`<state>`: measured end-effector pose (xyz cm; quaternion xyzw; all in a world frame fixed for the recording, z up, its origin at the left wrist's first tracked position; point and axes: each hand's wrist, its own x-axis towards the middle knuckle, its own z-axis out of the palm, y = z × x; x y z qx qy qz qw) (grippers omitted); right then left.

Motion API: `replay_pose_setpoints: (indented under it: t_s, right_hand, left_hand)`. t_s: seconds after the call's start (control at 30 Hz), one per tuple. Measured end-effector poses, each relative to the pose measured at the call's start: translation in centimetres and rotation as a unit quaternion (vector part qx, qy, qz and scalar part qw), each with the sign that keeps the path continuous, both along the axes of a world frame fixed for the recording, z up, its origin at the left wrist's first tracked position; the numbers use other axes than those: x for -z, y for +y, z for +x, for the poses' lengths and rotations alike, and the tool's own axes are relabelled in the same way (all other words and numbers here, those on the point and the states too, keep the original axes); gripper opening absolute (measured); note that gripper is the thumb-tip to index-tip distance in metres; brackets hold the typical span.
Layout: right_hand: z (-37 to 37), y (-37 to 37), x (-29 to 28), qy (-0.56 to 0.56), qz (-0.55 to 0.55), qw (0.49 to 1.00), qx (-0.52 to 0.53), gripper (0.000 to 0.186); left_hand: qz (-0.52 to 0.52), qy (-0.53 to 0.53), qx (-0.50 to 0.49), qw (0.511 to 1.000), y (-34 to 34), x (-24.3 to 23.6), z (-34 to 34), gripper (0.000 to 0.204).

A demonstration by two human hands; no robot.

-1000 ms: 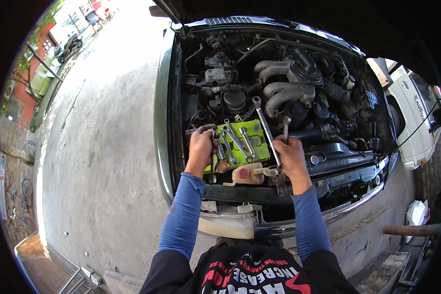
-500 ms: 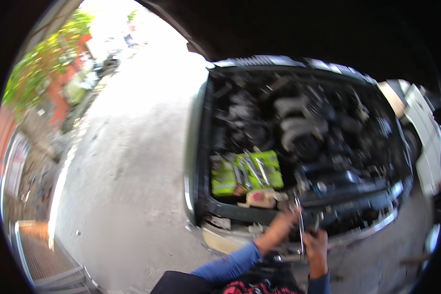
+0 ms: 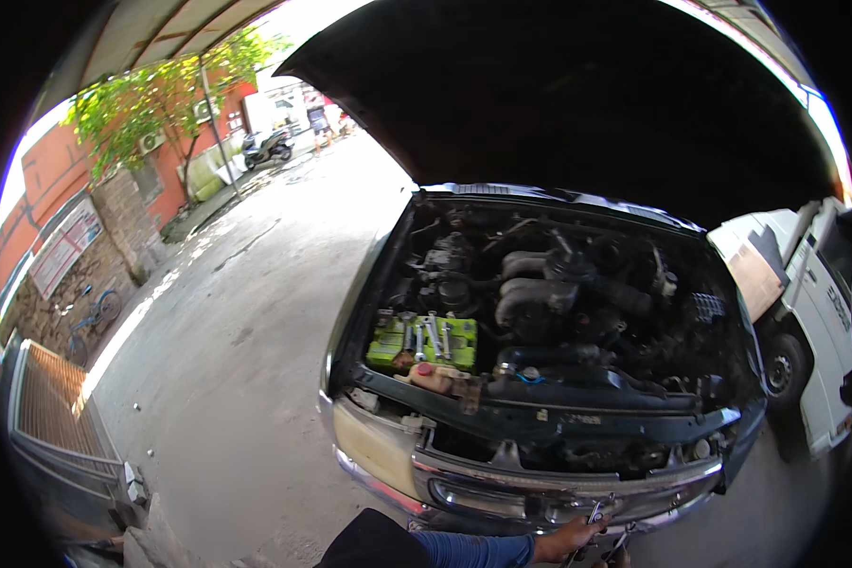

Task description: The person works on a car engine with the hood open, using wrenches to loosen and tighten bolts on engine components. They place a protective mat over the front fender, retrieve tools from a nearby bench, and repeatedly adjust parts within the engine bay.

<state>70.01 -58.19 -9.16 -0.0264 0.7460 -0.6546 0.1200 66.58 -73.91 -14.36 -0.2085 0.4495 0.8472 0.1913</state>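
Low at the front bumper (image 3: 464,497), my left hand (image 3: 566,541) is closed around a shiny wrench (image 3: 594,514), whose end sticks up past the fingers. Just right of it, my right hand (image 3: 621,559) is cut by the lower edge. Its visible fingers close on a slim metal tool (image 3: 619,543) of a kind I cannot make out. Beyond both hands lies the open engine bay (image 3: 577,421). Several wrenches (image 3: 433,335) rest on a bright green battery (image 3: 385,352) at the bay's near left corner.
A raised black hood (image 3: 577,104) spans the top. A cream reservoir with a red cap (image 3: 426,377) sits in front of the battery. A white truck (image 3: 814,312) stands at right. Concrete ground (image 3: 218,379) stretches left, beside a metal-framed grille (image 3: 62,398). A motorcycle (image 3: 268,147) is far off.
My hands have moved down and away from the bay's front edge, each holding metal. The view has tilted up, bringing in more of the hood and the yard.
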Motion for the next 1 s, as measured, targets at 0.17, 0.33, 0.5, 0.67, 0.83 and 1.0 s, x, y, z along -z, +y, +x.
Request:
replay_pose_setpoints:
  t_s: [0.17,0.33,0.5,0.67,0.83,1.0]
  right_hand:
    - [-1.8,12.5,1.8,0.147,0.259,0.954,0.037,0.039]
    - [-4.8,17.6,-5.1,0.101,0.284,0.950,-0.078,0.045]
    - [-9.8,25.6,-11.8,0.092,0.106,0.980,-0.137,0.033]
    - [-18.1,30.2,-21.2,0.293,-0.161,0.867,-0.369,0.026]
    - [-27.0,31.4,-25.5,0.387,-0.219,0.753,-0.485,0.022]
    - [-33.5,36.3,-26.5,0.464,-0.209,0.742,-0.436,0.015]
  left_hand:
    - [0.018,0.003,0.116,0.993,13.0,-1.1,-2.5,0.056]
    - [0.013,-0.033,0.159,0.987,18.7,1.7,-7.6,0.053]
    - [-0.007,-0.072,0.222,0.972,22.7,1.5,-12.9,0.051]
    - [0.035,-0.061,0.280,0.957,28.1,-0.3,-20.8,0.048]
    - [0.021,-0.067,0.276,0.959,31.2,-4.4,-29.3,0.047]
    - [0.010,-0.021,0.290,0.957,36.6,-6.7,-38.4,0.045]
